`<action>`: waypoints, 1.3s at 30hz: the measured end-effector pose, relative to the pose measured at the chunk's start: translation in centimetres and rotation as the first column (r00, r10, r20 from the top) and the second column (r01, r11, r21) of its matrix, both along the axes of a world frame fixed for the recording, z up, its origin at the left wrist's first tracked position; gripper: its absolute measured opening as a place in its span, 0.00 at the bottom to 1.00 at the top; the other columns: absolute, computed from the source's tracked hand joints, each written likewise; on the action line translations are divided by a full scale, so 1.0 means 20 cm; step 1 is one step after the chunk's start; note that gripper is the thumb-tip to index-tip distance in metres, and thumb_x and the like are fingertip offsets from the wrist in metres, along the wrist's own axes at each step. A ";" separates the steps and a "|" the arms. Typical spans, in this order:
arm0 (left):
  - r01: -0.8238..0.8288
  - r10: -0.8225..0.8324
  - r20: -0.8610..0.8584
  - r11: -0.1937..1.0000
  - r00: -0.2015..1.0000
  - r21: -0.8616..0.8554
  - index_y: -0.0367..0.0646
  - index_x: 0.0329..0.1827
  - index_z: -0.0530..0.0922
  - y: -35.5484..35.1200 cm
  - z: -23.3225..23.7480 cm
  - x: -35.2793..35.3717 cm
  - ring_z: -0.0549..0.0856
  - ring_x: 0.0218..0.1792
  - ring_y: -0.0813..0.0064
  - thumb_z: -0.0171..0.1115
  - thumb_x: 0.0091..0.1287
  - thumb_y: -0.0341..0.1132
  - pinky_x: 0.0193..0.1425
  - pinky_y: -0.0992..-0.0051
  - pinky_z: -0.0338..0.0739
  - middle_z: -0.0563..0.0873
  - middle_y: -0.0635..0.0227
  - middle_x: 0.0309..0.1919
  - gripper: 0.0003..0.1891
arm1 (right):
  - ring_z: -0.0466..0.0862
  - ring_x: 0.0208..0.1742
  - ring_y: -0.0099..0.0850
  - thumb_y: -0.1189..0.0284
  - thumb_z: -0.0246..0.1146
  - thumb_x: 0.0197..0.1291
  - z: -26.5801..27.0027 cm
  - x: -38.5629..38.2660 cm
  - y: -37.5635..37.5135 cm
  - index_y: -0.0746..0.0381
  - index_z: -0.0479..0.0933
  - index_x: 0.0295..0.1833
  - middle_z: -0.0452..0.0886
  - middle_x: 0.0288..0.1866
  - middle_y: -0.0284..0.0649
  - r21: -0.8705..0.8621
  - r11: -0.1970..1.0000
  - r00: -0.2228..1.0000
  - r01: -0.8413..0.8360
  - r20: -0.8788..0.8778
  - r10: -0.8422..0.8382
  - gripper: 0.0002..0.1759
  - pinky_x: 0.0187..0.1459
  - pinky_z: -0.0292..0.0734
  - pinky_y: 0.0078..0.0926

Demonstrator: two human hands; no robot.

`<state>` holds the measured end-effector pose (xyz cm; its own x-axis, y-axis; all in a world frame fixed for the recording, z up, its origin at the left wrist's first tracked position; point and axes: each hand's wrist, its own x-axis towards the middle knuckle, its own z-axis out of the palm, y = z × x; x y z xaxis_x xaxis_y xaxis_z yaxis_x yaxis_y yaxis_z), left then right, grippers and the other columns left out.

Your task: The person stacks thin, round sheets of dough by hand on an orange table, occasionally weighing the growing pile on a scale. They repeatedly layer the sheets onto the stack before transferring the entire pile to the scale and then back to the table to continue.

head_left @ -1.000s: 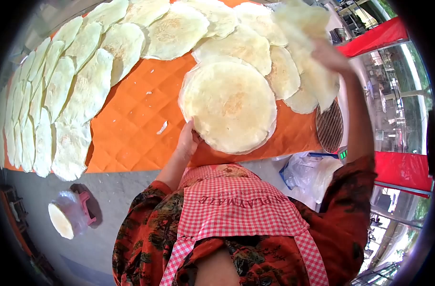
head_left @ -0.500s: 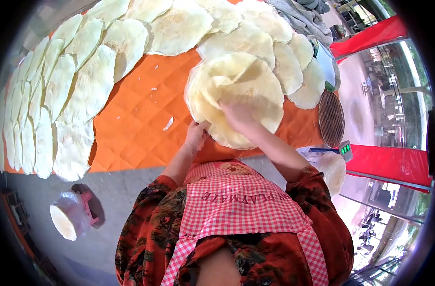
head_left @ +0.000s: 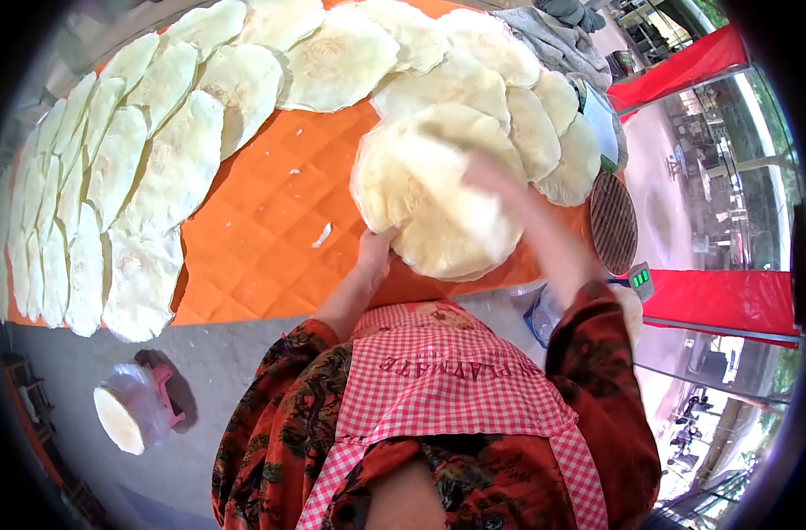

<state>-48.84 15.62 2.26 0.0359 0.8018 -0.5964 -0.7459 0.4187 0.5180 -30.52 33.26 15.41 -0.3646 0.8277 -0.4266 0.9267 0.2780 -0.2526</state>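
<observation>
A pile of thin, round, pale flatbreads (head_left: 394,190) lies near the front edge of an orange quilted cloth (head_left: 271,203). My left hand (head_left: 378,250) grips the near left rim of the pile, thumb on top and fingers partly hidden below. Over the pile, my right hand (head_left: 496,177) is smeared by motion, closed on the edge of one folded-over flatbread (head_left: 429,168). That sheet is lifted and blurred, so its far edge is hard to make out.
Overlapping flatbreads (head_left: 337,62) line the cloth's back and left side. At right are a round ridged rack (head_left: 613,223) and a device with a green display (head_left: 640,280). On the floor, a plastic-wrapped flatbread stack (head_left: 120,420) sits beside a pink stool (head_left: 166,393).
My right hand has swung right and away from me across the pile, drawing the folded flatbread with it. My left hand stays at the pile's near left rim.
</observation>
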 end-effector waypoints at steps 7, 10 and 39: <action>-0.018 0.011 0.331 1.000 0.944 0.018 0.42 0.73 0.56 -0.04 0.14 -0.12 0.67 0.67 0.55 0.40 0.74 0.56 0.67 0.48 0.64 0.66 0.56 0.70 0.33 | 0.85 0.43 0.34 0.84 0.52 0.51 0.85 0.03 -0.04 0.64 0.78 0.55 0.85 0.41 0.48 0.231 0.969 0.985 -0.087 -0.124 0.118 0.24 0.47 0.78 0.31; 0.009 -0.011 0.334 1.000 0.942 0.007 0.41 0.72 0.59 0.00 0.07 -0.13 0.70 0.65 0.55 0.40 0.75 0.55 0.65 0.46 0.66 0.69 0.56 0.67 0.31 | 0.83 0.43 0.43 0.81 0.54 0.52 0.45 -0.17 -0.30 0.61 0.80 0.51 0.83 0.40 0.52 0.202 0.978 0.998 0.053 0.023 -0.059 0.20 0.46 0.76 0.39; 0.032 -0.037 -0.316 0.999 0.948 -0.023 0.37 0.55 0.71 0.06 0.02 -0.07 0.86 0.38 0.65 0.60 0.60 0.22 0.30 0.70 0.85 0.83 0.59 0.45 0.19 | 0.74 0.60 0.37 0.66 0.68 0.41 0.55 0.56 0.55 0.68 0.67 0.63 0.74 0.58 0.47 0.155 0.985 0.972 0.076 -0.230 -0.039 0.40 0.59 0.69 0.31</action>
<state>-50.19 16.76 2.68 -0.1293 0.7929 -0.5955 -0.5302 0.4522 0.7172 -19.23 44.26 26.33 -0.3860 0.9011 -0.1975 0.8664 0.2806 -0.4131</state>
